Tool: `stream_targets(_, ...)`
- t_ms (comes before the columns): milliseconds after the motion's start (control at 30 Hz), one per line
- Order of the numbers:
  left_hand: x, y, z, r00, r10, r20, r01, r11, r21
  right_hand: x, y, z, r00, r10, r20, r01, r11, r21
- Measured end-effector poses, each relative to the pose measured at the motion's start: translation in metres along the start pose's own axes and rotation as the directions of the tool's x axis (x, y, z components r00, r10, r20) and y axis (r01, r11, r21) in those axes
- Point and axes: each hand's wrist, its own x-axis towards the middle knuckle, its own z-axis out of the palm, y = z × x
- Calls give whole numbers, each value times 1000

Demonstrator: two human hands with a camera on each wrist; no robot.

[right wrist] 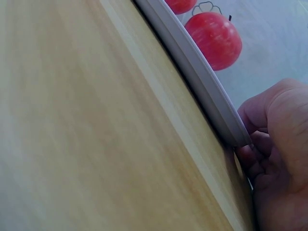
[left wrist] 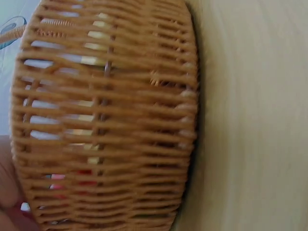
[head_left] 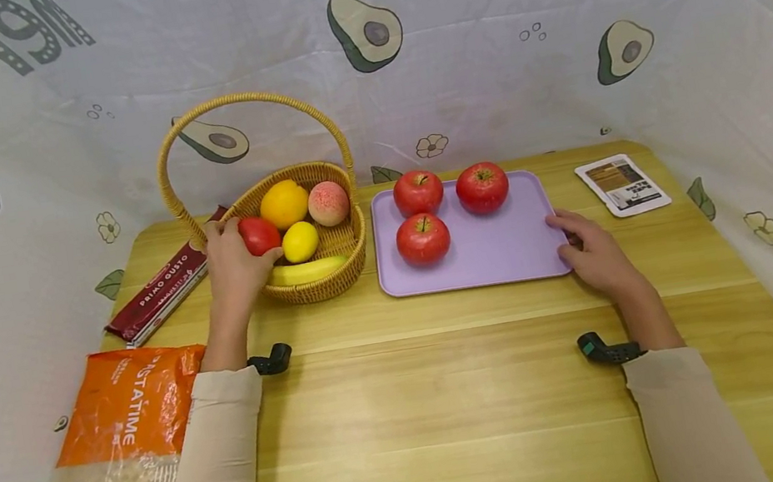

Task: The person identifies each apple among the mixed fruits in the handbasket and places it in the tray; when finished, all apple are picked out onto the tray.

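My left hand [head_left: 234, 257] reaches over the left rim of the wicker basket [head_left: 321, 287] and grips a round red fruit [head_left: 258, 235] between fingers and thumb. A lemon [head_left: 300, 243], an orange [head_left: 284, 204], a peach [head_left: 328, 204] and a banana [head_left: 308, 271] lie beside it in the basket. The left wrist view shows mostly the basket's woven side, with red through its gaps. My right hand [head_left: 596, 250] pinches the right edge of the lilac tray [head_left: 503, 260]. On the tray's left and middle sit three red apples [head_left: 424, 239].
Left of the basket lies a dark red spaghetti pack [head_left: 166, 286]. An orange and clear pasta bag [head_left: 124, 451] is on the table's left, beside my left forearm. A white packet [head_left: 623, 185] lies behind my right hand. A patterned cloth hangs behind the table.
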Motion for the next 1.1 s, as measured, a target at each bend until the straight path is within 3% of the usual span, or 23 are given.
stream_targets(200, 1, -3, -5, 997, 31, 63, -30, 999, -13, 0, -1, 0, 1000, -10, -5, 10, 1000, 2)
stream_targets(567, 0, -12, -3, 995, 97, -19, -98, 994, -50, 1, 1, 0, 1000, -11, -5, 11, 1000, -1)
stream_targets(867, 3, -14, -1, 985, 173, 1, -173, 984, -42, 0, -1, 1, 1000, 0, -3, 0, 1000, 5)
stream_targets(1000, 4, -13, -1, 986, 165, -2, -164, 985, -55, 0, -2, 0, 1000, 1, -10, -1, 1000, -1)
stream_targets(1100, 3, -13, 0, 992, 123, -9, -123, 989, -77, 0, -2, 0, 1000, -5, -12, 5, 1000, 8)
